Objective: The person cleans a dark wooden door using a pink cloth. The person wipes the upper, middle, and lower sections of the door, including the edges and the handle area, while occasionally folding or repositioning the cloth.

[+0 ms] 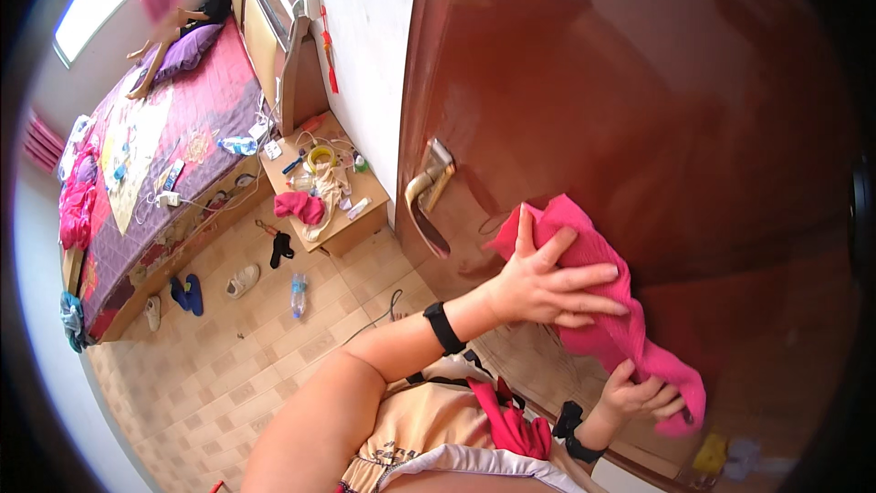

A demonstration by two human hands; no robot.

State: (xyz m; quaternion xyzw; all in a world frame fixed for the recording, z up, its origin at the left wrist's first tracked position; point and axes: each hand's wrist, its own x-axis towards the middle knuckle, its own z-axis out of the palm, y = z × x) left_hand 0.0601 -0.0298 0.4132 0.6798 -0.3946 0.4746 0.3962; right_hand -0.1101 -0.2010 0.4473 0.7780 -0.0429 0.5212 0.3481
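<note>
A bright pink cloth (593, 260) lies against the glossy reddish-brown door (730, 173). My left hand (557, 283) presses on its upper part, fingers spread and stretched out flat, with a black band round the wrist. Lower down, my right hand (643, 393) has its fingers curled over the cloth's hanging end, gripping it. That wrist carries a black band too. Left of the cloth is the metal door handle (429, 187), which neither hand touches.
A low wooden bedside table (356, 228) holds a tape roll, cloths and small items. On the tiled floor are a plastic bottle (298, 296), blue slippers (187, 294) and pale shoes (243, 281). A person (214, 0) sits on the bed (219, 73) at the far left.
</note>
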